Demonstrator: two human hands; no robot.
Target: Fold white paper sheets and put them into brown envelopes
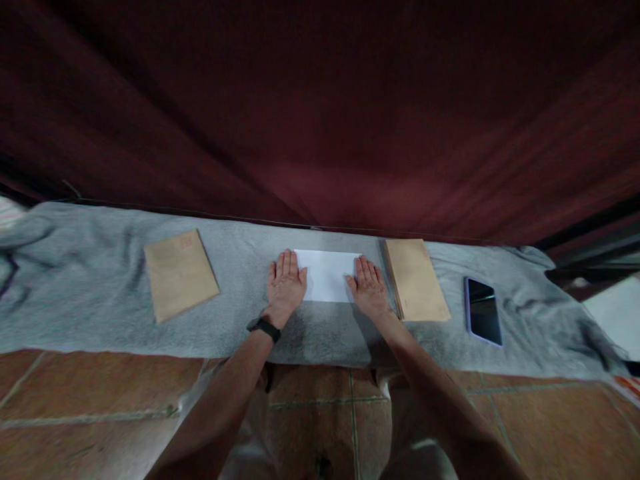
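Note:
A white sheet of paper (326, 277) lies flat on the grey cloth in front of me. Over its left edge rests my left hand (287, 280), palm down, fingers stretched out and pointing away from me. My right hand (369, 287) lies flat in the same way across the paper's right edge, its thumb turned inward. Neither hand grips anything. Just right of my right hand is a stack of brown envelopes (417, 280). Farther off to the left, another brown envelope or small pile (181, 275) lies slightly turned.
A grey cloth (240, 333) covers the long narrow surface, wrinkled at both ends. To the right of the envelope stack lies a phone (483, 311) with a purple edge. Behind rises a dark red curtain (320, 120). Brown floor tiles (320, 427) show in front.

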